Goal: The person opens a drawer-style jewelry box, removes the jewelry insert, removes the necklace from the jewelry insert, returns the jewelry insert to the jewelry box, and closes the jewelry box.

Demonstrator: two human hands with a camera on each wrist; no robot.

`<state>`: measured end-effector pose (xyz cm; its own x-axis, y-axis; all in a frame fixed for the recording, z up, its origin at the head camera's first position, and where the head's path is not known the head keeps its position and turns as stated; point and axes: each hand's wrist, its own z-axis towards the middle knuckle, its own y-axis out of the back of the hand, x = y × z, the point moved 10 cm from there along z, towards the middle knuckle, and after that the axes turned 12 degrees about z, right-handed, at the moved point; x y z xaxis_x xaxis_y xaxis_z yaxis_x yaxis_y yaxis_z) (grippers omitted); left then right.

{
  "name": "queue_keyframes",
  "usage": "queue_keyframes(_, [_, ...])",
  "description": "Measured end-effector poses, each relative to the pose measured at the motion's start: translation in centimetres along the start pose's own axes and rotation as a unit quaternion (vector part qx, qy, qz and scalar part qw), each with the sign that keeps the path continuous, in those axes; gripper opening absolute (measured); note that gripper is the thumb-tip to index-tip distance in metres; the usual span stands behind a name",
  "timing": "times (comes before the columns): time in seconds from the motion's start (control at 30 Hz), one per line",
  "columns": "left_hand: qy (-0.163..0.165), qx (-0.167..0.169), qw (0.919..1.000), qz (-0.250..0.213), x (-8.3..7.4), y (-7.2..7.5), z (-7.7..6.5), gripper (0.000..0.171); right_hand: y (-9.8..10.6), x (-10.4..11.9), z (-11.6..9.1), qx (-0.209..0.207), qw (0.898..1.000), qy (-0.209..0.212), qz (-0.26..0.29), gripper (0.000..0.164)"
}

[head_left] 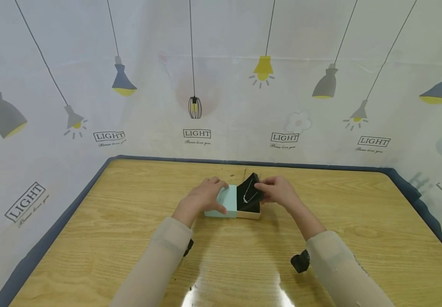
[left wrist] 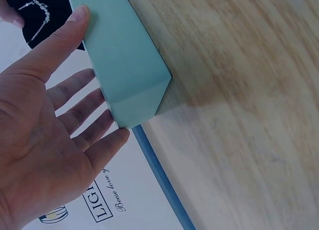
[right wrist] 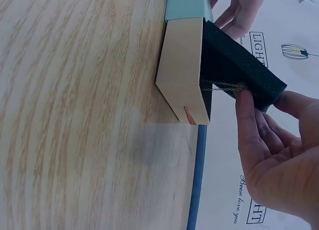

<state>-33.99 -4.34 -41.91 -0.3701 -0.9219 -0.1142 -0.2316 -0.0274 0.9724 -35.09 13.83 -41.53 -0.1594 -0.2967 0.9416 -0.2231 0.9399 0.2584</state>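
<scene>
A small drawer-style jewellery box stands on the table, its mint-green sleeve (head_left: 228,198) to the left and its cream drawer (right wrist: 180,56) pulled out to the right. My left hand (head_left: 202,197) holds the sleeve, thumb at the near side and fingers at the far side. With thumb and fingers, my right hand (head_left: 280,192) pinches a black foam insert (right wrist: 244,65) by its raised right end. The insert tilts up out of the drawer, its left end still inside. A silver necklace (left wrist: 44,12) lies across its face; thin chain strands hang under it in the right wrist view.
The wooden table (head_left: 129,238) has a dark blue edging (head_left: 190,160). Behind it hangs a pale backdrop (head_left: 228,102) printed with lamps and lettering. Black wrist mounts (head_left: 300,261) show below both sleeves.
</scene>
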Motion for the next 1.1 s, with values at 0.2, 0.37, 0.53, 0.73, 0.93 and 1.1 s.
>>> queue_keyframes(0.2, [-0.001,0.0,1.0,-0.001,0.0,0.0,0.0,0.078,0.4,0.2,-0.1,-0.008,1.0,0.008,-0.002,0.04])
queue_keyframes(0.37, [-0.002,0.0,1.0,-0.002,0.0,0.1,-0.1,0.078,0.8,0.2,-0.1,-0.015,1.0,0.006,0.009,0.04])
queue_keyframes(0.53, [-0.003,0.001,1.0,-0.002,-0.1,0.1,-0.1,0.078,1.2,0.7,-0.2,-0.022,0.999,0.011,0.022,0.042])
queue_keyframes(0.73, [-0.004,0.0,1.0,-0.004,-0.1,0.2,-0.1,0.077,1.4,1.3,-0.4,-0.022,0.999,0.008,0.044,0.043])
queue_keyframes(0.93, [-0.004,0.001,1.0,-0.003,-0.1,0.1,-0.1,0.076,1.6,2.3,-0.5,-0.024,0.998,0.017,0.06,0.043])
queue_keyframes(1.1, [-0.003,0.0,1.0,-0.002,0.0,0.0,0.0,0.076,1.7,3.3,-0.5,-0.03,0.997,0.031,0.063,0.042])
